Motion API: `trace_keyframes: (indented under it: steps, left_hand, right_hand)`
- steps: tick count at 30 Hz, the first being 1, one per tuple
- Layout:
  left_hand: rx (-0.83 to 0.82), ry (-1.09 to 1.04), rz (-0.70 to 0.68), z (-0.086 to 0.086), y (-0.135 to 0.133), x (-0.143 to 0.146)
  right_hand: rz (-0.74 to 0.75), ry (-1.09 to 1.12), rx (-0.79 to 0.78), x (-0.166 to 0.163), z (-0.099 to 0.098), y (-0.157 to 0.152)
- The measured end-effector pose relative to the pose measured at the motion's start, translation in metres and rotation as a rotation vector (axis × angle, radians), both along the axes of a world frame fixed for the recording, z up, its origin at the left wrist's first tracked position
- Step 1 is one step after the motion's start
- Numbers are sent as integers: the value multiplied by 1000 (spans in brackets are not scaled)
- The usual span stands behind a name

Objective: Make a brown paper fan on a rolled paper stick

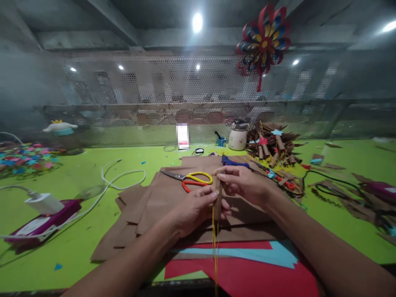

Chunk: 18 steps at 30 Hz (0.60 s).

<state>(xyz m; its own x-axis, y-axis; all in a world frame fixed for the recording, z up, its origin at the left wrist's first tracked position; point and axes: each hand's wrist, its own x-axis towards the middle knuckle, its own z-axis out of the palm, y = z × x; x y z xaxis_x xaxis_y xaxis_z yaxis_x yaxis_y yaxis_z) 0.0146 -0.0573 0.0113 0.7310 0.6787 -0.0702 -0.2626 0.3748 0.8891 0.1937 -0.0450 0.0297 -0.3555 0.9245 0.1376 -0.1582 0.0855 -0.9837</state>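
Between my hands a narrow folded strip of brown paper (pixel 218 202) stands upright, with yellow string (pixel 215 251) along it and trailing down past the table edge. My left hand (pixel 198 206) pinches the strip and string at its middle, thumb pressed on the near side. The thumb and index finger of my right hand (pixel 238 181) close on its top end, while the other fingers curl behind. Just beyond my left hand lie scissors (pixel 177 176) with one yellow and one red-orange handle loop. They rest on stacked brown paper sheets (pixel 154 210).
Red paper (pixel 247 276) and light-blue paper (pixel 235 250) lie at the front edge. A glue gun (pixel 235 162) is beyond my right hand, near piled brown paper rolls (pixel 272 142). A purple power strip (pixel 40 231), white cable (pixel 116 181) and paper scraps (pixel 27 161) lie left.
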Motion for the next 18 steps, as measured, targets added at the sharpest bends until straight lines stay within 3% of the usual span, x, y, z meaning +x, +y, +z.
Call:
trace_keyframes:
  steps: [5,12,18]
  left_hand:
    - [22,-8,82,2,1,-4]
    - [173,-67,196,0,4,-1]
    - [241,32,212,-4,5,1]
  right_hand:
    - [29,108,-38,-8,-5,-4]
    - [-38,7,77,-17,-18,-2]
    - [-109,-63,163,-21,-18,-3]
